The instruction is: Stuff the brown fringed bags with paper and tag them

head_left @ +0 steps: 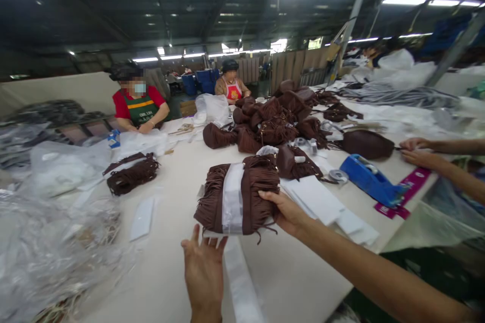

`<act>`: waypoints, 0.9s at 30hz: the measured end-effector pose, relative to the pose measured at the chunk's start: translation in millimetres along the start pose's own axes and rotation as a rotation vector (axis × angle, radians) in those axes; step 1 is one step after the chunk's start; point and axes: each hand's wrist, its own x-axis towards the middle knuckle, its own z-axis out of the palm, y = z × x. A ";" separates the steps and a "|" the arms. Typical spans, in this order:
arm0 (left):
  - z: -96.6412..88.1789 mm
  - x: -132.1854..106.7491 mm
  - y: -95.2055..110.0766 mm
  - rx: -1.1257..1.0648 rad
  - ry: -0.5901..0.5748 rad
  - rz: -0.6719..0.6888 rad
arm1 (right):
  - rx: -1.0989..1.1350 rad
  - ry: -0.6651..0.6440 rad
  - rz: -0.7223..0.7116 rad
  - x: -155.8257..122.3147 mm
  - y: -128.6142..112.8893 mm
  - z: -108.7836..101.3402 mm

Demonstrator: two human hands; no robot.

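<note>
Brown fringed bundle (212, 197), one white band (232, 197) already around it, mid-worktop (166, 272) in the closed grip of the right hand (286, 212); left hand (204, 267) spread empty beside a loose strip (242, 287), unbanded pile (273, 121) behind.

The right hand (288, 212) grips a brown fringed bundle (257, 186), seemingly white-banded; the left hand (202, 267) hovers palm-up.

Left hand (204, 270), right hand (288, 212) bare; forearms bare up to frame edge.
</note>
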 end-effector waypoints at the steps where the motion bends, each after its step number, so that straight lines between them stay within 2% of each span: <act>1: 2.3 -0.2 -1.0 -0.084 -0.062 -0.058 | -0.007 -0.019 0.005 3.7 3.6 4.5; 3: 6.6 3.8 -4.4 -0.209 -0.103 -0.134 | -0.027 -0.049 0.019 9.6 12.6 13.1; 6: 5.9 19.1 -6.6 -0.204 0.053 -0.162 | -0.089 -0.080 0.062 15.8 23.9 23.0; 9: -7.1 36.9 -1.7 -0.147 0.188 -0.148 | -0.125 -0.169 0.162 23.6 24.1 28.2; 13: -31.9 53.8 9.2 -0.090 0.183 -0.075 | -0.094 -0.292 0.285 42.6 16.3 34.0; 17: -50.1 64.1 17.9 -0.034 0.165 -0.038 | -0.205 -0.211 0.275 61.1 23.8 45.2; 20: -55.4 68.3 24.4 -0.019 0.159 -0.037 | -0.262 -0.113 0.243 67.0 35.4 50.2; 24: -47.9 64.9 23.5 -0.007 0.132 -0.053 | -0.232 -0.055 0.230 62.9 37.3 38.1; 27: -31.6 50.2 1.8 0.018 0.095 -0.070 | -0.192 -0.047 0.209 47.6 28.1 6.1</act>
